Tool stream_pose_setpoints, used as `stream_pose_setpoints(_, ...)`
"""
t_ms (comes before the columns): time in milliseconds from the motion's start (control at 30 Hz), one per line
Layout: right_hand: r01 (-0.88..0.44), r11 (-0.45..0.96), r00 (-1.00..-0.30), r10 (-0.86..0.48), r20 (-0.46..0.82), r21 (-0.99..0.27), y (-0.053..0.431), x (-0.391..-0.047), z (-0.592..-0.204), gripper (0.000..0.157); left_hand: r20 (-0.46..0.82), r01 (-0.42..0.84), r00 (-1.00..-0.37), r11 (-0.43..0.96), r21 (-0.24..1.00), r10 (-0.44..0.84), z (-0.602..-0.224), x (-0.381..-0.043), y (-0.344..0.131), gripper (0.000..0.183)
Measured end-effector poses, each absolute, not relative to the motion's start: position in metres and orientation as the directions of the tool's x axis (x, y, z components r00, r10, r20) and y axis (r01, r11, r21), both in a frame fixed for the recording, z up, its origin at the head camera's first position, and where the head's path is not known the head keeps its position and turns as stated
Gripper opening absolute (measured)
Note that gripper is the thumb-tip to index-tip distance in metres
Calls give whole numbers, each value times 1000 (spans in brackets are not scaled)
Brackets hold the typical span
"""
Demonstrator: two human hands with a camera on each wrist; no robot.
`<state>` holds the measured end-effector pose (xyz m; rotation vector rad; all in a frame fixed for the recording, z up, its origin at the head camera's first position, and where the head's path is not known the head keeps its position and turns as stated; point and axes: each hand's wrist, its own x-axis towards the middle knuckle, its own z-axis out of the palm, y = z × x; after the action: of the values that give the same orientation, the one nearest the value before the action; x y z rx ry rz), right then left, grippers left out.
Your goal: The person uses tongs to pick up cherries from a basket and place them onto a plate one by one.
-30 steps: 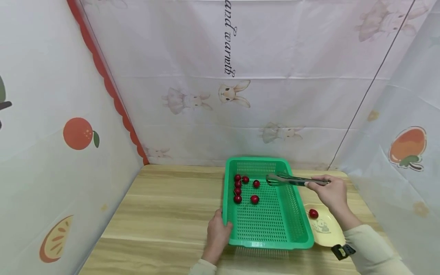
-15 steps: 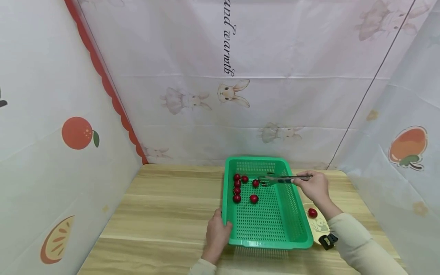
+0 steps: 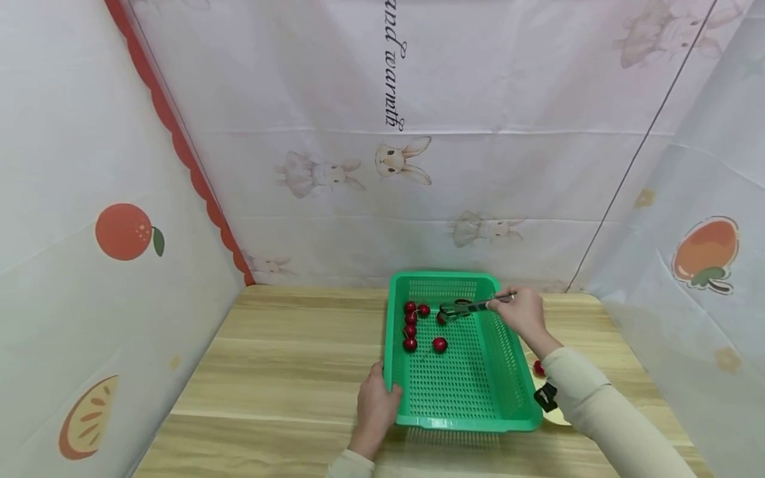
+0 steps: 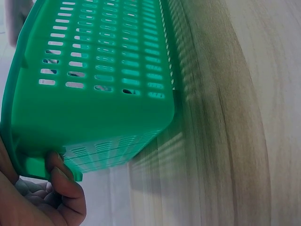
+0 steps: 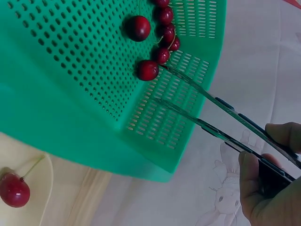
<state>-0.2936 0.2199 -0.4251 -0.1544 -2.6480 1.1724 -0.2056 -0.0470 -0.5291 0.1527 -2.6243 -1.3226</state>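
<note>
My left hand (image 3: 378,405) grips the rim of a green perforated plastic basket (image 3: 460,423) at its front left; the left wrist view shows fingers (image 4: 66,181) curled under that rim. In my right hand (image 3: 522,315) are metal tongs with dark grips (image 5: 225,107), pinched between thumb and fingers and reaching over the basket's right side. Their arms stand apart, one tip close beside a dark red cherry (image 5: 147,70). Another single cherry (image 3: 439,344) lies nearer the basket's middle. Several more cherries (image 3: 410,330) line the left side of the basket floor.
A pale yellow plate (image 3: 557,417) sits right of the basket, partly hidden by my right forearm, with one stemmed cherry (image 5: 15,189) on it. The wooden table (image 3: 287,372) extends left. Printed fabric walls (image 3: 335,232) stand behind and at both sides.
My right hand has moved left with the tongs, from over the basket's right rim to the upper cherry inside. The right forearm now covers more of the plate. My left hand stays on the rim.
</note>
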Motion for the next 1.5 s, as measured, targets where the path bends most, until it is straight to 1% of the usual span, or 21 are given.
stream_pose_setpoints(267, 27, 669, -975, 182, 128, -743, 210, -309, -430, 19, 131, -2, -974, 590, 808, -183, -530, -205, -47, 52)
stream_pose_setpoints(400, 20, 674, -980, 159, 118, -739, 205, -313, -433, 20, 137, 15, -975, 570, 822, -172, -531, -204, -46, 52)
stream_pose_setpoints(567, 2, 695, -987, 115, 109, -719, 200, -315, -434, 20, 149, 36, -976, 561, 827, -157, -532, -204, -45, 50)
stream_pose_setpoints(800, -52, 746, -988, 59, 144, -664, 193, -316, -432, 25, 170, 47, -972, 570, 820, -165, -531, -205, -45, 49)
stream_pose_setpoints(933, -67, 755, -989, 35, 142, -652, 189, -315, -429, 24, 190, 62, -968, 573, 817, -166, -531, -205, -46, 49)
stream_pose_setpoints(1100, -33, 757, -993, 49, 108, -653, 186, -318, -429, 23, 183, 60, -969, 565, 823, -163, -531, -205, -47, 50)
stream_pose_setpoints(1267, -15, 756, -992, 70, 104, -654, 185, -320, -430, 19, 176, 61, -972, 556, 829, -157, -532, -205, -47, 51)
stream_pose_setpoints(1500, -30, 750, -982, 101, 159, -661, 187, -322, -421, 16, 189, 65, -969, 570, 819, -161, -531, -205, -47, 49)
